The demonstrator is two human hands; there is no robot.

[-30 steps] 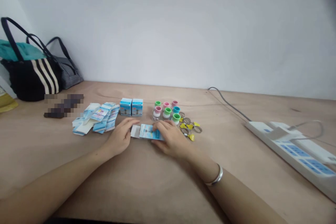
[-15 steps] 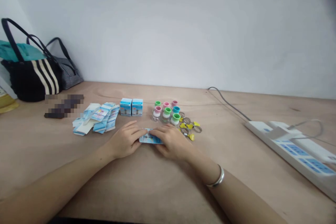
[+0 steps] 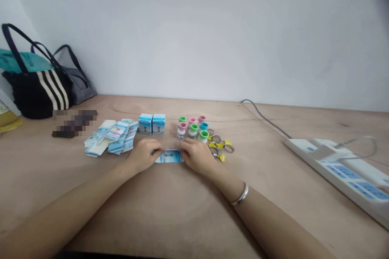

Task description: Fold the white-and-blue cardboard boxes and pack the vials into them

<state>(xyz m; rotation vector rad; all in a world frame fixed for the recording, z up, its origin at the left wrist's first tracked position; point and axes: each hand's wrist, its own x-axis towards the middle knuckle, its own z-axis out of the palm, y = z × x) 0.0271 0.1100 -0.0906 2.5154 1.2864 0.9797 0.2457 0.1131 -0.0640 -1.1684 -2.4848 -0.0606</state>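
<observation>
Head view: flat carton [image 3: 169, 156] held between left hand [image 3: 144, 155], right hand [image 3: 197, 156].

The card [image 3: 169, 156] I hold is thin, faintly glossy paper, the table [image 3: 170, 214] is smooth matt plywood, my bangle [image 3: 241, 195] is polished metal, and the bottle caps [image 3: 193, 128] look like shiny plastic.

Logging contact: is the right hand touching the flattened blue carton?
Touching: head view shows the right hand over the end of the flattened blue carton.
</observation>
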